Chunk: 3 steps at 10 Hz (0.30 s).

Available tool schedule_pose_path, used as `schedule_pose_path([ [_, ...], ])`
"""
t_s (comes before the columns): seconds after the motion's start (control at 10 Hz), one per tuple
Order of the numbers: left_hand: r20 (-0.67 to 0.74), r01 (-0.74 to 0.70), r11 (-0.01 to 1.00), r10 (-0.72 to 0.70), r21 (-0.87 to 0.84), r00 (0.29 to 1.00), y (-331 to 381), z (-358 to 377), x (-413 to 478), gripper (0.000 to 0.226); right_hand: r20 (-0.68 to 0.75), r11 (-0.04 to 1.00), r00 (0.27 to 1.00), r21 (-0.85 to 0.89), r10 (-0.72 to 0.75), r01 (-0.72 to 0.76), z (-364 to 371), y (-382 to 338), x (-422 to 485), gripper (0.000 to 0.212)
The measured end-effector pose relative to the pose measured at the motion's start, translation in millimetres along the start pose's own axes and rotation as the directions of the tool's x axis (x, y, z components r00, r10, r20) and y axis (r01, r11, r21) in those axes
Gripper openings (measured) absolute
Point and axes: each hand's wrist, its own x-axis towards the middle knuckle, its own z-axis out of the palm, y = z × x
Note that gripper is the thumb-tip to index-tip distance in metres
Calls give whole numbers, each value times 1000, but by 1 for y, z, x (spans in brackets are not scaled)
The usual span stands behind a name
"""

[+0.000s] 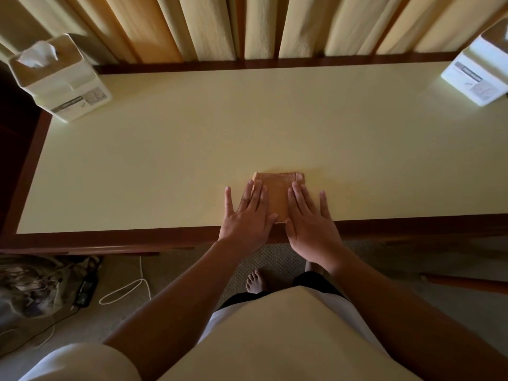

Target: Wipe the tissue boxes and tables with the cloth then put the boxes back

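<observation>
- Folded square orange cloth (277,198): on pale laminate tabletop (192,149), middle of near edge.
- Left hand (247,215) flat on cloth's left part, right hand (310,221) flat on its right part.
- White upright tissue box (63,81): far left corner.
- Second white tissue box (478,75): far right corner.
- Pleated fabric curtain (261,26): behind far edge.

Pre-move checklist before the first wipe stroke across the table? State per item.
1. Cloth folded, lying flat near the table front edge: ok.
2. Left hand flat, fingers on the cloth's left part: ok.
3. Right hand flat on the cloth's right part: ok.
4. Left tissue box and right tissue box lifted off the far corners: not ok, both stand there.
5. Boxes already wiped: cannot tell.
</observation>
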Motion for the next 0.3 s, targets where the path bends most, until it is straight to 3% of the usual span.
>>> schedule_pose_path([
  [0.2,-2,-18,997,18,-80,1000,-1,-9,0,73,5,1000,1000,30,4,-4,-5,1,2,70],
  [0.3,-73,-84,938,63,-335,995,-9,-16,-9,67,-7,990,999,133,-38,38,-7,3,-10,68],
])
